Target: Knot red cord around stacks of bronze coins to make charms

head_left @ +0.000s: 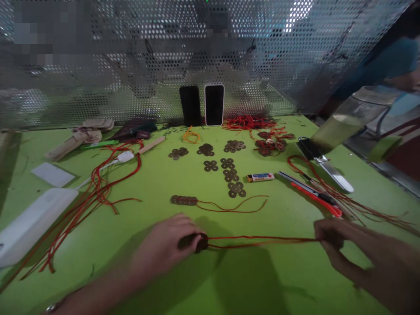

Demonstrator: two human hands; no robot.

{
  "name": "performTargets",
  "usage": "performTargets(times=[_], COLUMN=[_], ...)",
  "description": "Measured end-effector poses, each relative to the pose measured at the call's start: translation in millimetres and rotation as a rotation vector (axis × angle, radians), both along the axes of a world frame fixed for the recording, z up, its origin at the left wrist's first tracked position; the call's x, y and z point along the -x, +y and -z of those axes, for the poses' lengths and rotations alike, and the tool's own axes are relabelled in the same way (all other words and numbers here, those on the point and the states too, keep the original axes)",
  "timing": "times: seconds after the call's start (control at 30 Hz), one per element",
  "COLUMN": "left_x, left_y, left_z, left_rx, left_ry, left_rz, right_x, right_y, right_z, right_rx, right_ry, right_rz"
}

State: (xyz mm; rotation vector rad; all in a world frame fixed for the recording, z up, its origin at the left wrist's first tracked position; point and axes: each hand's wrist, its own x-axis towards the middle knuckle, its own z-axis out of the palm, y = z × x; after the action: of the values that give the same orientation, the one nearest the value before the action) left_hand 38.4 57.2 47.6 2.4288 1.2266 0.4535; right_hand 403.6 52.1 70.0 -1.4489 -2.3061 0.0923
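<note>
Head view: the left hand [173, 238] is pinching a dark, round coin piece [202, 243] between narrowed fingers, which are covering much of it, so how many coins it is made of isn't showing. Two strands of red cord [262, 238] are running from that piece across to the right hand [361, 253], whose fingertips are meeting on the far ends. The hands are probably sitting this far apart to draw the strands nearly straight and side by side; the lower one is sagging slightly. Piece and cord are lying low over the near part of the green desk [157, 271], seemingly just above it judging by the shadows.

Just beyond the left hand, a row of overlapping coins [183, 200] is resting flat with its own cord tails stretching rightward, perhaps to avoid tangling. Coin clusters [210, 166] are sitting in small separate groups farther back, likely so each is easy to pick up singly. A small white tube [260, 177] and a cutter [316, 200] are lying on the right-hand side, seemingly for easy reach. Two phones [214, 105] are standing at the back, apparently leaning on the perforated panel [131, 83] for support.
</note>
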Motion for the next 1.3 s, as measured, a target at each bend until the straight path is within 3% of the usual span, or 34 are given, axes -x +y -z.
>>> performTargets(times=[0.1,0.23,0.4,0.53,0.67,0.83,1.03,1.17,1.3], left_x=[-2,-3,-11,-19,-17,-7,-13,-17,-15], left_y=[0,3,12,19,22,22,17,15,15], left_z=[-0.9,-2.3,-4.9,-2.3,1.9,0.3,8.5,13.4,7.1], left_rx=[-0.016,-0.033,-0.010,0.050,0.058,0.040,0.048,0.136,0.258], left_ry=[0.110,0.121,0.123,0.072,0.043,0.084,-0.061,-0.208,-0.230], left_rz=[-0.047,-0.033,0.000,0.062,0.094,0.033,-0.023,-0.111,-0.133], right_x=[15,49,96,114,112,107,136,156,161], right_y=[26,33,9,8,10,10,28,42,48], right_z=[-7.8,-2.6,19.7,41.4,52.0,38.4,12.4,24.5,41.2], right_rx=[-0.047,-0.267,-0.115,-0.134,-0.197,-0.297,-0.397,-0.342,-0.314], right_ry=[-0.090,-0.172,-0.202,-0.219,-0.224,-0.164,-0.035,0.012,0.038], right_rz=[-0.136,-0.116,-0.391,-0.386,-0.394,-0.344,-0.459,-0.471,-0.435])
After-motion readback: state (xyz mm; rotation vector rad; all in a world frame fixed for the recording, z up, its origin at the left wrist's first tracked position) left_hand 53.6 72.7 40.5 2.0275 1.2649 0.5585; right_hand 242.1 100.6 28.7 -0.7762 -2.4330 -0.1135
